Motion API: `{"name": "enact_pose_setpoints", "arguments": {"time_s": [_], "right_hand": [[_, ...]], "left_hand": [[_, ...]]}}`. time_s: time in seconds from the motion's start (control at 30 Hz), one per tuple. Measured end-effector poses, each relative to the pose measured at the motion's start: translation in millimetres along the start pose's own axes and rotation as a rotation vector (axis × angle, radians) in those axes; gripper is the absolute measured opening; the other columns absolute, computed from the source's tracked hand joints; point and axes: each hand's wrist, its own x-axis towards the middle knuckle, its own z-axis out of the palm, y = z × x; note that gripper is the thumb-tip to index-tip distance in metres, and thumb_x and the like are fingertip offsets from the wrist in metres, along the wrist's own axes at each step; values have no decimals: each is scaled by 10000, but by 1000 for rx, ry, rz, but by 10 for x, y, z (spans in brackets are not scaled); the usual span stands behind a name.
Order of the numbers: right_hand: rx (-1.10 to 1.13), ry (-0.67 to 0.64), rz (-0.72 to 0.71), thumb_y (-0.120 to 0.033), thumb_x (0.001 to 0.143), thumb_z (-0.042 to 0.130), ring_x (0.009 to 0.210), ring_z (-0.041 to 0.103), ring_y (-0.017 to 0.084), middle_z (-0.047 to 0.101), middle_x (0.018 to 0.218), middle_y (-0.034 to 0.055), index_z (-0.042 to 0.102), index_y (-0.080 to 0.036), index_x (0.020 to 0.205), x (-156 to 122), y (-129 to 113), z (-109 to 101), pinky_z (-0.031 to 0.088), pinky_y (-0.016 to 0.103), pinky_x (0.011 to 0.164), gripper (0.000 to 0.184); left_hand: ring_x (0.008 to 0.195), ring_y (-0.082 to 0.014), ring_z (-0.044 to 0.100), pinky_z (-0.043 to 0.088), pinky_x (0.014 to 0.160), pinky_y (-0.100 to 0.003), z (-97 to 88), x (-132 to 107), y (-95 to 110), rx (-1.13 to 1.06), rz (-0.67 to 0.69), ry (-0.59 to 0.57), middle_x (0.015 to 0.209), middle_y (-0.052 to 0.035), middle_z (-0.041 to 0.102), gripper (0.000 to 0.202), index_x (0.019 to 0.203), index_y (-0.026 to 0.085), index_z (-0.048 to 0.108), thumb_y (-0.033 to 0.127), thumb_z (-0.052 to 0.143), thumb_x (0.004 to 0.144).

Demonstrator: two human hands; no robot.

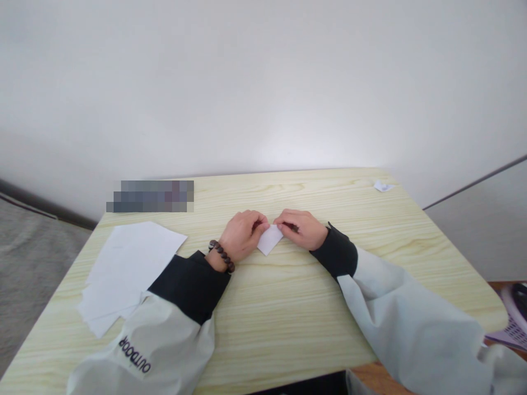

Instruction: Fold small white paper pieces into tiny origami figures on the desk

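A small piece of folded white paper (269,240) lies between my two hands near the middle of the table, one corner pointing toward me. My left hand (242,235), with a dark beaded bracelet (221,255) at the wrist, pinches the paper's upper left edge between thumb and fingers. On the opposite side my right hand (302,227) pinches the upper right edge. Both hands rest low over the tabletop, and the fingertips partly hide the paper's top edge.
Loose white sheets (132,263) overlap on the left of the wooden table (280,312). A blurred-out object (152,196) is at the back left. A crumpled paper scrap (382,186) sits at the back right. Behind the table rises a white wall (263,82); a purple basket (514,323) stands beyond the right edge.
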Motion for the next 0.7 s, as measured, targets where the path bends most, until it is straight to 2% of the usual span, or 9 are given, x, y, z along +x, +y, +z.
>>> {"name": "enact_pose_setpoints", "arguments": {"time_s": [0.17,0.33,0.47,0.7], "right_hand": [[-3,4,19,-175,836,454,587,480,114,549,678,18,576,-161,802,3,-11,3,388,225,560,128],[-29,4,13,-210,852,461,596,478,116,550,683,16,566,-171,788,8,-28,10,391,230,583,129],[-49,21,3,-222,856,464,614,490,122,557,691,19,566,-175,786,10,-28,18,397,233,597,133],[-59,28,-18,-214,844,471,625,498,128,568,685,18,579,-173,766,14,-33,30,396,242,620,139]], "left_hand": [[634,-139,517,390,598,-275,0,0,2,-30,-13,-15,700,-12,607,157,780,163,603,268,497,829],[698,-159,540,396,676,-304,-13,-8,29,42,79,-40,712,-13,626,189,841,185,634,297,481,842],[703,-160,544,392,686,-303,-13,-14,33,73,142,-37,712,-19,634,205,815,183,641,287,468,852],[651,-145,524,396,658,-279,-15,-7,47,51,148,0,655,-15,610,183,747,177,657,239,499,814]]}}
